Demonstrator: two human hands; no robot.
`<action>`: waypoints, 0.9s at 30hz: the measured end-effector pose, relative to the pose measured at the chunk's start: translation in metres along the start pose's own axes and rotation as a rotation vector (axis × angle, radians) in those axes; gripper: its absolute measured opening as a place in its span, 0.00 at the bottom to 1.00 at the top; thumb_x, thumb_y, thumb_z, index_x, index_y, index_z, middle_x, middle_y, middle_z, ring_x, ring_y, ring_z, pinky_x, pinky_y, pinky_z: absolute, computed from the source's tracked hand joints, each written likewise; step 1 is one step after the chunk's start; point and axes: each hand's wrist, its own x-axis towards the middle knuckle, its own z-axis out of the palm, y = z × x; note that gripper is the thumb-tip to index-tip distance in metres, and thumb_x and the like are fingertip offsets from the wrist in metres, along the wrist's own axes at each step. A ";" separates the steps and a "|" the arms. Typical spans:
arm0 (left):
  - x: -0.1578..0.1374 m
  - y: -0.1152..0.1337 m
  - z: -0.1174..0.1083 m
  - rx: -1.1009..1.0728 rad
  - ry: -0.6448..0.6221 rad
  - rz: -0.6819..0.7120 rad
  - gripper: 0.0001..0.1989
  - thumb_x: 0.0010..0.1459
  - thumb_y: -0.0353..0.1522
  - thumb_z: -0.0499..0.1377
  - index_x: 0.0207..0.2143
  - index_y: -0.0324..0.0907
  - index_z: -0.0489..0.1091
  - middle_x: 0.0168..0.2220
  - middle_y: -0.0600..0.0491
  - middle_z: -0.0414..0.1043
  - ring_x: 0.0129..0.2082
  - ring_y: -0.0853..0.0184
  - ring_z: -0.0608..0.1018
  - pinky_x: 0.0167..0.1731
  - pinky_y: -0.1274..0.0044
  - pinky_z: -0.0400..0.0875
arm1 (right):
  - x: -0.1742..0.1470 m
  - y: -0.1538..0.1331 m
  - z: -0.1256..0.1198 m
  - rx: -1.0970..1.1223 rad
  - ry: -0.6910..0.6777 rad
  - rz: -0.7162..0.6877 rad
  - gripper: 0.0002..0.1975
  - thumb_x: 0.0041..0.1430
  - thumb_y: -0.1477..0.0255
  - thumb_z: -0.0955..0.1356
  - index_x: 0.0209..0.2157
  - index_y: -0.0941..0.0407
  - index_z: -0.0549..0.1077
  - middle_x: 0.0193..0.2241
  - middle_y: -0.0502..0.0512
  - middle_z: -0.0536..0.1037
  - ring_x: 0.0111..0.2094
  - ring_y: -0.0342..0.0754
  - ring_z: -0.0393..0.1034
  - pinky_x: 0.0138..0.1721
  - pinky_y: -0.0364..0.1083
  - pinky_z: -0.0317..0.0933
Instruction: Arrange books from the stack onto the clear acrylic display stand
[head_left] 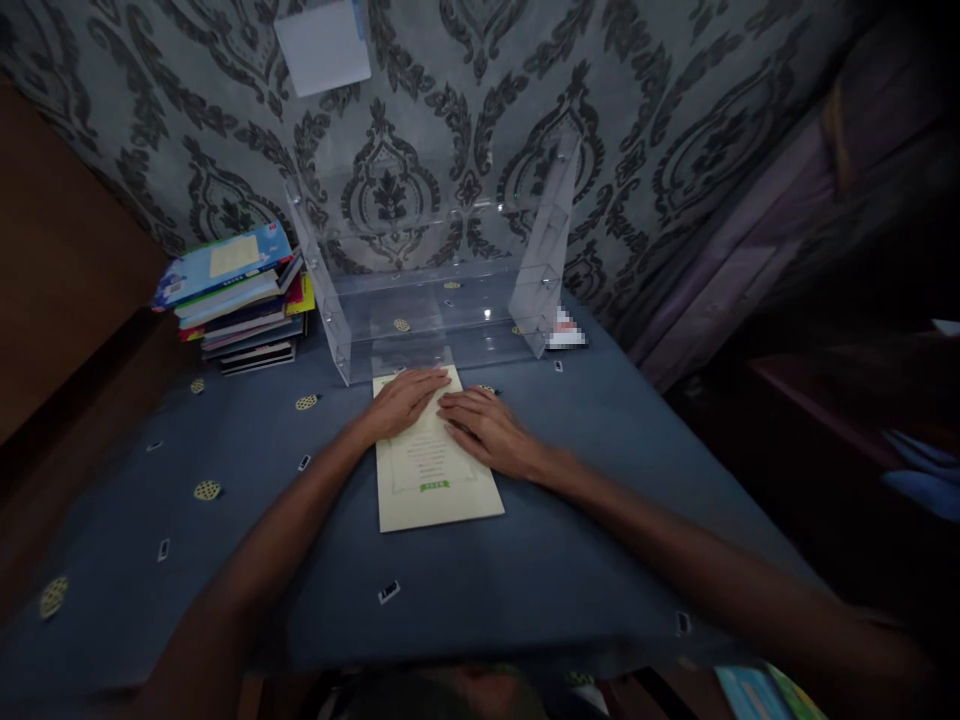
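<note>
A pale yellow-green book or booklet (442, 505) with lines of print and a small green emblem lies flat on the table. Both hands rest on its upper half. My left hand (405, 403) presses on the upper left part, fingers stretched toward the right. Just beside it, my right hand (487, 428) lies across the right edge, its fingers stretched out toward the left. Nothing is gripped by either hand. What looks like a clear plastic sheet (409, 335) reaches back from the booklet's far edge, beneath the transparent rack.
A clear plastic rack (540, 265) with tiers stands behind the hands, against the patterned wall. Books (240, 300) are stacked to its left. A small white object (566, 330), partly blurred, sits by its right foot. The dark blue tablecloth (600, 560) covers the table.
</note>
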 end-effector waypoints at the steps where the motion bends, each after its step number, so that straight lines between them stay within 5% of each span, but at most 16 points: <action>1: 0.000 -0.001 0.001 -0.006 0.017 -0.005 0.22 0.73 0.34 0.43 0.63 0.45 0.65 0.64 0.48 0.67 0.65 0.64 0.68 0.64 0.63 0.62 | 0.005 0.003 0.003 -0.004 0.002 0.022 0.15 0.69 0.71 0.62 0.50 0.57 0.77 0.50 0.65 0.80 0.54 0.58 0.73 0.59 0.64 0.63; 9: 0.000 -0.005 0.008 -0.001 0.076 -0.077 0.23 0.71 0.33 0.45 0.65 0.44 0.62 0.63 0.48 0.69 0.63 0.62 0.71 0.63 0.65 0.64 | 0.019 0.037 0.023 0.108 0.111 0.163 0.16 0.66 0.73 0.62 0.49 0.53 0.78 0.52 0.60 0.80 0.56 0.55 0.73 0.60 0.58 0.65; 18: -0.003 0.003 0.006 0.076 0.058 -0.065 0.22 0.72 0.34 0.45 0.64 0.41 0.62 0.63 0.46 0.69 0.63 0.62 0.70 0.63 0.65 0.62 | 0.017 0.038 0.023 0.161 0.125 0.237 0.17 0.65 0.72 0.63 0.51 0.52 0.79 0.53 0.57 0.80 0.58 0.55 0.72 0.61 0.57 0.64; 27: -0.014 0.018 0.006 0.177 -0.082 -0.085 0.33 0.72 0.47 0.43 0.70 0.37 0.50 0.70 0.41 0.57 0.71 0.57 0.58 0.70 0.61 0.48 | 0.017 0.036 0.023 0.140 0.090 0.244 0.19 0.65 0.74 0.63 0.54 0.52 0.77 0.55 0.56 0.78 0.59 0.55 0.70 0.63 0.58 0.62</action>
